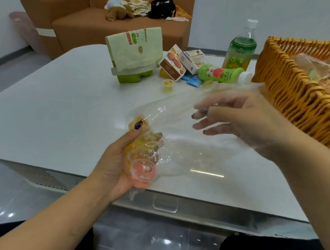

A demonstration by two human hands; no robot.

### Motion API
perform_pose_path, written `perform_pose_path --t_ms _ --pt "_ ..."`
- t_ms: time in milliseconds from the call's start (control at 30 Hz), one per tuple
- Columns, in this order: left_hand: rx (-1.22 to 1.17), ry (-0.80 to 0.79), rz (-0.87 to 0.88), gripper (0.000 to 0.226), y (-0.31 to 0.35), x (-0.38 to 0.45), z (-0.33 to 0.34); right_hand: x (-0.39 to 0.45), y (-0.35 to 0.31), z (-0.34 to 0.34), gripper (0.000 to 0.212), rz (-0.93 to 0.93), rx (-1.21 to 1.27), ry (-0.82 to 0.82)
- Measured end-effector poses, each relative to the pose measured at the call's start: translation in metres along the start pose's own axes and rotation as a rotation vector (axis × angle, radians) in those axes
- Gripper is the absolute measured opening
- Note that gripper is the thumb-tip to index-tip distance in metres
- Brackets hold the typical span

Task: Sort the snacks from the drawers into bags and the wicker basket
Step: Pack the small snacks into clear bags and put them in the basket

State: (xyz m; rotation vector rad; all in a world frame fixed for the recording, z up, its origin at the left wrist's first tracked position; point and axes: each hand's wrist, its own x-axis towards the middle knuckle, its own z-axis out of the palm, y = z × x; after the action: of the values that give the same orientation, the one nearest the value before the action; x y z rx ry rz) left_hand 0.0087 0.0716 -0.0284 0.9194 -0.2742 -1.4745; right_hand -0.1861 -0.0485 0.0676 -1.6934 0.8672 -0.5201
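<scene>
My left hand (114,164) grips several jelly cups (142,158), yellow and pink, bunched in the lower end of a clear plastic bag (180,114) above the table's near edge. My right hand (235,119) is inside the bag's upper part, fingers spread and blurred, with film stretched over it. The wicker basket (288,93) stands at the right, with bagged snacks in it. Loose snacks lie at the far side of the table: a yellow jelly cup (168,85), two small boxes (179,64), blue packets (193,80).
A green paper pouch (134,48) stands on a green holder. A green juice bottle (223,74) lies on its side before an upright bottle (241,46). The white table (56,109) has a drawer handle (164,204) below its front edge. A brown sofa stands behind.
</scene>
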Motion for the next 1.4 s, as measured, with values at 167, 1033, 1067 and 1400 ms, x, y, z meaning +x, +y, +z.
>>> perform_pose_path --t_ms 167,1033,1067,1400 --pt "-0.097 0.129 0.086 0.031 0.019 0.004 0.004 0.044 0.036 -0.021 0.012 0.038 0.039 0.53" --pt "-0.04 0.387 0.213 0.047 0.06 0.05 -0.019 0.217 0.122 -0.069 0.097 0.232 -0.985 0.268" --pt "-0.035 0.388 0.21 0.047 0.059 0.051 -0.018 0.218 0.12 -0.068 0.097 0.237 -0.995 0.223" --pt "0.011 0.39 0.252 0.048 0.051 0.054 -0.008 0.221 0.113 -0.05 0.088 0.074 -0.99 0.057"
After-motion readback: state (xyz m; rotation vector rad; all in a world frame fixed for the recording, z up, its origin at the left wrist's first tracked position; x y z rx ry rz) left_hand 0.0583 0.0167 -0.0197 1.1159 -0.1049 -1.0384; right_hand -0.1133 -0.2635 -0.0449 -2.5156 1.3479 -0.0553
